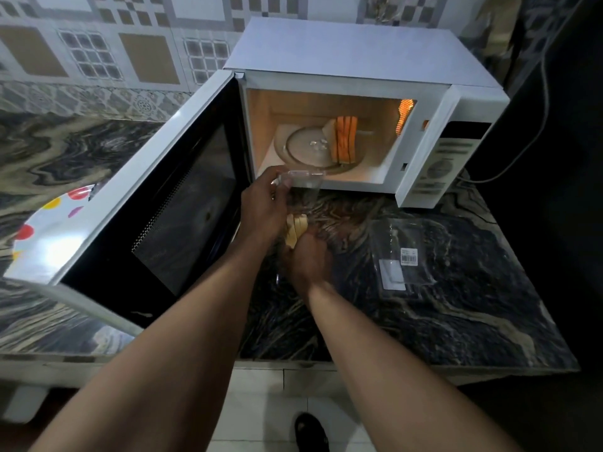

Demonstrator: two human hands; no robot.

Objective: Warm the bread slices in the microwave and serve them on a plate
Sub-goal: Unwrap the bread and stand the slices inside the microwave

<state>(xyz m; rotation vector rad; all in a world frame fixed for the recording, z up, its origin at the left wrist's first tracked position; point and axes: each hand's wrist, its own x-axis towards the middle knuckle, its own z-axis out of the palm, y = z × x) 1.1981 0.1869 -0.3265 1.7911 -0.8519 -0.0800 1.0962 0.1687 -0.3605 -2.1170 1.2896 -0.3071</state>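
Microwave open, right hand gripping bread slices

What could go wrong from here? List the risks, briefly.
1. The bread slices in the microwave stand on edge near the turntable rim and may topple when it turns.
2. The left hand and right hand grip the clear bag; its slices might slip onto the counter.
3. The plate sits behind the open door, awkward to reach.

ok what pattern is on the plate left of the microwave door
The plate is white with red, yellow and purple dots; head view.
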